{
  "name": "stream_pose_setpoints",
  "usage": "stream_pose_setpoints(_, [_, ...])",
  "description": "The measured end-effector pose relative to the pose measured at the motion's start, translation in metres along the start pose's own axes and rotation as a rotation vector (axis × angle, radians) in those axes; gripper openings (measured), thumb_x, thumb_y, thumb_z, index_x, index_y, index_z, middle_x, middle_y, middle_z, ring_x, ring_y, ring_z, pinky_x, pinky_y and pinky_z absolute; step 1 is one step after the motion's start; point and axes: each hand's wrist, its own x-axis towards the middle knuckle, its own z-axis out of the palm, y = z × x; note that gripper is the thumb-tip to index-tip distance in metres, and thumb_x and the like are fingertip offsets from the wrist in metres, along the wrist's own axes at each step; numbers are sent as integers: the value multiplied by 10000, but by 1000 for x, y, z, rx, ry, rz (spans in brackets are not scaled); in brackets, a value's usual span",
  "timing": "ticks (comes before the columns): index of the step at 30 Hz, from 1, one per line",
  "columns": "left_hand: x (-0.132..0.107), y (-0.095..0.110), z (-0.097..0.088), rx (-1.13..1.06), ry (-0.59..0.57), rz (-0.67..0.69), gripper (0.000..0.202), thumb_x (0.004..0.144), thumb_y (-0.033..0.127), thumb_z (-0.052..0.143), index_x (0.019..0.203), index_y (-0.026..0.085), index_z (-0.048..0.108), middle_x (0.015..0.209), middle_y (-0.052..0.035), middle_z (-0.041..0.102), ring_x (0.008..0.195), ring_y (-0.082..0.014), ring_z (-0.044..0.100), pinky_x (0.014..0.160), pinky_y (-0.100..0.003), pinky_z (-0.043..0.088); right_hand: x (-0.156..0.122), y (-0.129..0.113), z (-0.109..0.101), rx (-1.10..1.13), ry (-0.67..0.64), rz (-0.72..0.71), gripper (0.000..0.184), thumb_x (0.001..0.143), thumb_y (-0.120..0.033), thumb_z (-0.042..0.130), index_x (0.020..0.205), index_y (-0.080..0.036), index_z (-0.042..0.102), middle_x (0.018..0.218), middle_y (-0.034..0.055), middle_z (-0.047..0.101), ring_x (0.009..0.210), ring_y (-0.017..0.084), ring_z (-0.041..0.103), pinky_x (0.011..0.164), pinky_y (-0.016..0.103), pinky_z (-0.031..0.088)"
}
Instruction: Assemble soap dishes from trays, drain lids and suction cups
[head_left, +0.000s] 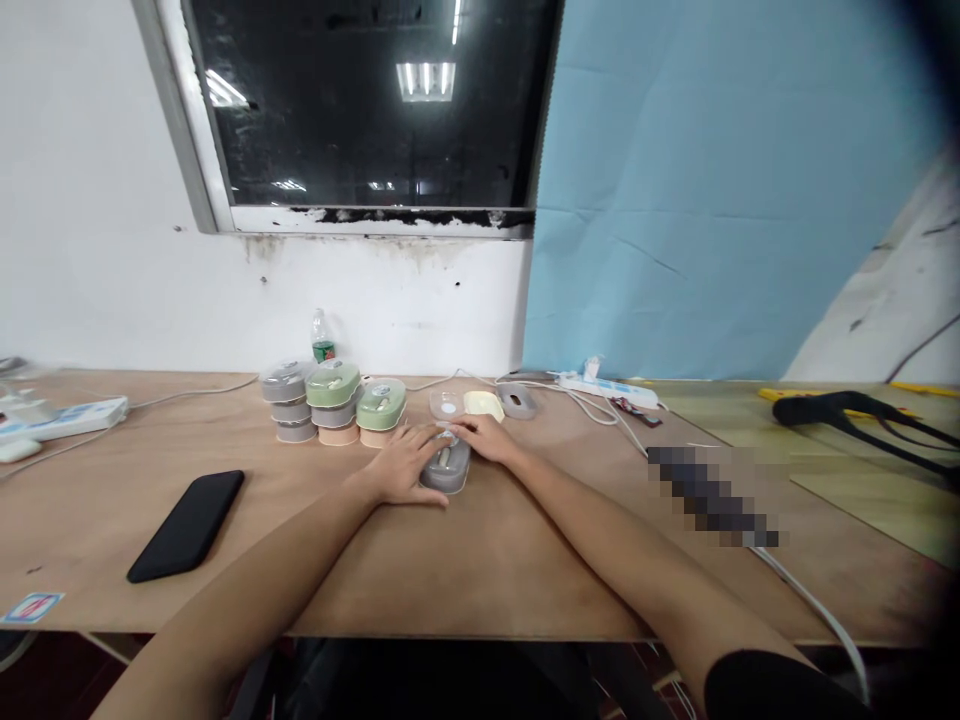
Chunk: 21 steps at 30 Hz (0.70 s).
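Note:
A small grey box with a clear lid rests on the wooden table in front of me. My left hand grips it from the left, with the thumb along the near side and the fingers over the far left part. My right hand comes in from the right, its fingers closed against the box's far right corner. Just beyond my hands lie a clear lid, a pale yellow piece and a grey oval-slotted piece. Some of the held box is hidden by my fingers.
To the left stand stacked boxes in grey, green and peach. Behind them is a plastic bottle. A black phone lies at left. Power strips and white cables run along the wall; a pixelated dark object is at right.

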Motion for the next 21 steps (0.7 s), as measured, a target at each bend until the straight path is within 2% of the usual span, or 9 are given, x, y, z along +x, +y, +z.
stream_pose_setpoints(3, [-3,-4,1,-60,-24,-66,853,785,694,510,1431,170,320,1435,-191,389,1278,-329,417,1025,-474,353,1,-6,3,2,-13,0,423,904,-506,450,986,-192,721,932,50,725,832,203,642,746,304,469])
stream_pose_setpoints(8, [-6,-6,-1,-106,24,-64,813,808,613,539,1441,163,298,1454,-192,362,1317,-321,383,1073,-468,330,0,-18,2,-31,131,-26,332,870,-457,524,873,-195,727,878,48,716,839,196,613,800,324,453])
stream_pose_setpoints(11, [-6,-4,-4,-95,119,-78,810,789,588,576,1430,171,310,1477,-193,325,1337,-330,359,1084,-476,324,10,-21,-1,167,177,58,308,811,-443,582,896,-176,711,816,39,699,746,178,602,706,302,472])
stream_pose_setpoints(13, [-5,-2,-5,-65,221,-126,770,810,543,577,1424,167,306,1497,-193,288,1362,-329,323,1091,-488,317,21,-20,-7,359,214,122,350,772,-443,611,964,-163,691,785,31,680,672,157,582,630,275,469])
stream_pose_setpoints(15, [-4,-2,-5,-37,337,-204,718,852,478,551,1429,151,275,1515,-192,248,1390,-316,274,1100,-496,307,31,-16,-17,474,316,156,414,768,-448,607,1063,-162,655,804,31,661,629,135,556,579,249,453])
stream_pose_setpoints(17, [-4,-3,-5,-26,392,-266,684,881,441,521,1432,133,257,1522,-192,231,1405,-300,246,1108,-492,300,38,-11,-27,444,489,151,477,802,-451,565,1196,-184,584,876,33,640,607,117,532,556,236,444])
stream_pose_setpoints(19, [-4,-5,-4,-34,339,-265,636,890,455,506,1407,135,317,1503,-181,284,1389,-289,281,1110,-478,303,40,-5,-32,309,641,129,527,838,-432,520,1314,-208,484,965,40,614,623,114,534,586,247,463])
stream_pose_setpoints(21, [-5,-6,-3,-54,211,-213,579,883,497,500,1346,157,425,1453,-163,377,1342,-285,361,1098,-464,325,39,1,-29,120,694,113,515,867,-387,485,1347,-204,448,1038,62,590,691,136,557,664,278,488])
